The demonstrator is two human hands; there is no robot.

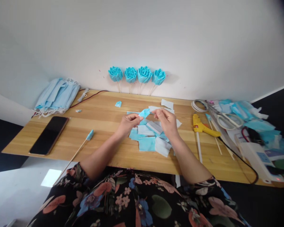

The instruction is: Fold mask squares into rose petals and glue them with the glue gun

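Over the middle of the table, my left hand pinches a small folded piece of blue mask fabric between thumb and fingers. My right hand is closed at the fabric's right-hand tip, with thumb and forefinger pressed together there. Beneath both hands lies a loose pile of cut blue and white fabric pieces. One small folded blue petal rests apart, behind and to the left. A wooden stick with a blue wrapped tip lies left of my left forearm, its lower end past the table edge.
Several blue fabric roses on sticks lean against the wall. A stack of masks and a phone lie left. At right are a yellow glue gun, tape roll, scissors, scraps and a white power strip.
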